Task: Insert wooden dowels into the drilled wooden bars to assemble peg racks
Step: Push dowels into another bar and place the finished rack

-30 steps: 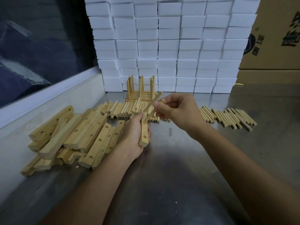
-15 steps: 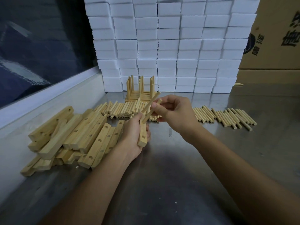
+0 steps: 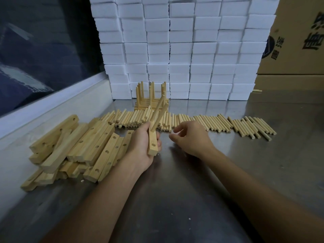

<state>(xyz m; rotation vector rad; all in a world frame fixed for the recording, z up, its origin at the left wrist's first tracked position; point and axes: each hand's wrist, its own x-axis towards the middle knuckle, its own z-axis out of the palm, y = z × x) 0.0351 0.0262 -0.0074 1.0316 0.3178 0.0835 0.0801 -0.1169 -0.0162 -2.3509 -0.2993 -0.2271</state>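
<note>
drilled bar (image 3: 152, 141) within left hand (image 3: 142, 148) fingers, two dowels (image 3: 158, 113) seemingly seated

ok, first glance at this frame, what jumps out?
The wall of white foam blocks at the back of the metal table. In front of it lies a long row of loose dowels, with drilled bars piled at left. At centre, the left hand grips a bar with dowels in it; the right hand hovers beside, holding nothing.

The steel table (image 3: 192, 199) bears drilled bars (image 3: 84, 146), loose dowels (image 3: 228, 124) and stacked white blocks (image 3: 184, 50).
</note>
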